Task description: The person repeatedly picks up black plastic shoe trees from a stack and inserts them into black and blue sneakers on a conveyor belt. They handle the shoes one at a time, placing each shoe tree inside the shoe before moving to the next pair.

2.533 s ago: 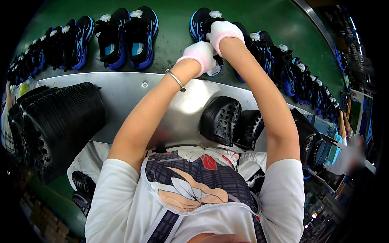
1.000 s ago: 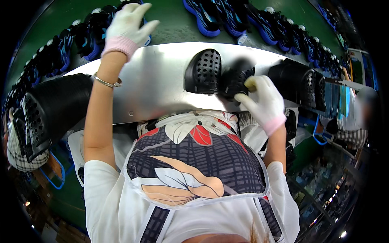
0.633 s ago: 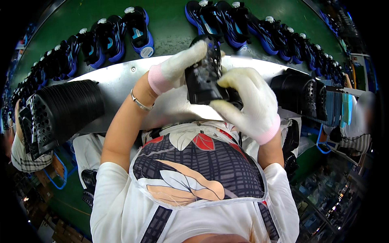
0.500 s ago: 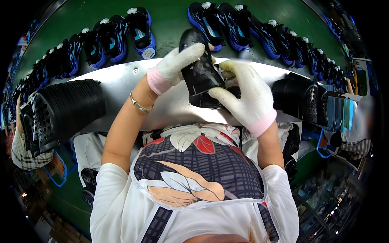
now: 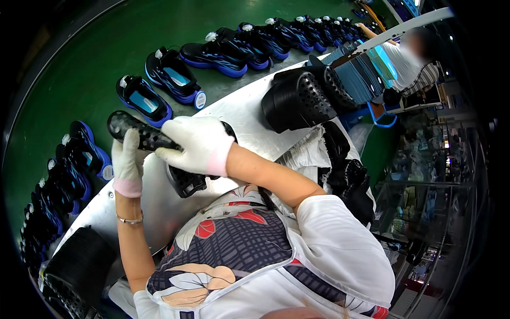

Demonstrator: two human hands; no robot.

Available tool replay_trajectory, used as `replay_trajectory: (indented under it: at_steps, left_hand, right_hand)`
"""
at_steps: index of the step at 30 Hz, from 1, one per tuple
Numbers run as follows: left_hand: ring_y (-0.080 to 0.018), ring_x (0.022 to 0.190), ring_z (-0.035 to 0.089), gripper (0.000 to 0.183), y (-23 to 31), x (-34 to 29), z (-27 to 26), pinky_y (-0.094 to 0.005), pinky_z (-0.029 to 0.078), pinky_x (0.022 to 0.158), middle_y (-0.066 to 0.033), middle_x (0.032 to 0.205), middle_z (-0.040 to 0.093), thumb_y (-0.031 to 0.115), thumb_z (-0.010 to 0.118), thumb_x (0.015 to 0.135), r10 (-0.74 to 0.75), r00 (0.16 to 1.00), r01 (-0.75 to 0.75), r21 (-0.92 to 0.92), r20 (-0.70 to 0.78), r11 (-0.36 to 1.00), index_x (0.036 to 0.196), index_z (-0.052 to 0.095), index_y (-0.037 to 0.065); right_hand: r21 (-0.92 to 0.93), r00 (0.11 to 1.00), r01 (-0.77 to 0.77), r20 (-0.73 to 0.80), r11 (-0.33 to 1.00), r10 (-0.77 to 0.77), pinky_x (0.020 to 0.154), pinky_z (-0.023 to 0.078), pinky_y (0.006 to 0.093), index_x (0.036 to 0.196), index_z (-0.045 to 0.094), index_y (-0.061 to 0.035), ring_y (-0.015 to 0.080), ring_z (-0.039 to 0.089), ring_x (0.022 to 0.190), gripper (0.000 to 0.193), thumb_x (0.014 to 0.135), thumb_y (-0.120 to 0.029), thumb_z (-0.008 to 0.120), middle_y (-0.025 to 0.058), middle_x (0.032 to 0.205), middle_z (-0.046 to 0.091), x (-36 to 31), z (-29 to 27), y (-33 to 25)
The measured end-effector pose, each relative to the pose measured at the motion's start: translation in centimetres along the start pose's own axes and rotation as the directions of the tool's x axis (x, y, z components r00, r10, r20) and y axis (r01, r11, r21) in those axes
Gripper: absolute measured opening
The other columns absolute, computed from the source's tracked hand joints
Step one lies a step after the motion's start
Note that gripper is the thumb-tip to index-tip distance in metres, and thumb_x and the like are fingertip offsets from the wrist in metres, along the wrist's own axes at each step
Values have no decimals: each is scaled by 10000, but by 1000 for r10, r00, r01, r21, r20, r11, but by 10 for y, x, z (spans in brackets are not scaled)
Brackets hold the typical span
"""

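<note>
A black plastic shoe form with round holes (image 5: 121, 123) is held between my hands above the metal worktop, its rounded end toward the shoes. My left hand (image 5: 127, 162), in a white glove with a pink cuff, grips it from below, thumb along its side. The gloved right hand (image 5: 196, 141) is closed over its other end, hiding that part. Below the right hand, more black perforated plastic (image 5: 186, 183) shows; I cannot tell whether it belongs to the same piece. Just beyond the form stand a black-and-blue sneaker (image 5: 142, 101) and another sneaker (image 5: 172, 77).
Rows of similar sneakers (image 5: 223, 56) line the green surface beyond the metal worktop (image 5: 239, 111). Nested black forms (image 5: 297, 101) stand at the right, with another stack (image 5: 79, 266) at lower left. Blue sheets (image 5: 356, 74) and a co-worker (image 5: 409, 64) are farther right.
The view has swung to the right. The form has turned from upright to nearly sideways, its rounded end pointing left, and my right hand has moved over its top.
</note>
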State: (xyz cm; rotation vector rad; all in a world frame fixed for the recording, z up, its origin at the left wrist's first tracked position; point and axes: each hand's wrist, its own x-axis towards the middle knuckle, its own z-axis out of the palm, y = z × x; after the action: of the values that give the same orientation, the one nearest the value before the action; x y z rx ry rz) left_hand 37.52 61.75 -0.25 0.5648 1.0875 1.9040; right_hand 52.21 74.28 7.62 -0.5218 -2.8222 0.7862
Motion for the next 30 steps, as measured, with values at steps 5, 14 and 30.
replay_trajectory:
  at_steps: [5, 14, 30]
  left_hand:
    - [-172, 991, 630, 438, -11, 23, 4, -293, 541, 751, -82, 1130, 615, 266, 604, 948, -184, 983, 181, 260, -13, 949, 1282, 504, 2]
    - [-385, 1032, 580, 438, -46, 51, -6, -461, 491, 865, -156, 1179, 557, 309, 630, 857, 110, 993, -58, 971, 33, 230, 1231, 508, 117]
    - [-343, 996, 605, 221, -48, 54, -18, -444, 505, 841, -133, 1102, 586, 238, 599, 890, 38, 999, 18, 985, -25, 171, 1037, 630, 76]
  right_hand:
    - [67, 998, -51, -18, 996, 53, 657, 469, 450, 831, 606, 0, 381, 617, 758, 359, 855, -358, 588, 208, 783, 621, -2, -18, 24]
    - [-119, 994, -72, 69, 990, 81, 607, 481, 405, 782, 630, -12, 365, 615, 667, 378, 821, -386, 660, 202, 704, 606, 37, -30, 54]
    - [-339, 793, -42, 560, 940, 238, 605, 510, 364, 849, 684, 38, 253, 600, 573, 521, 791, -468, 571, 175, 681, 621, 163, -21, 9]
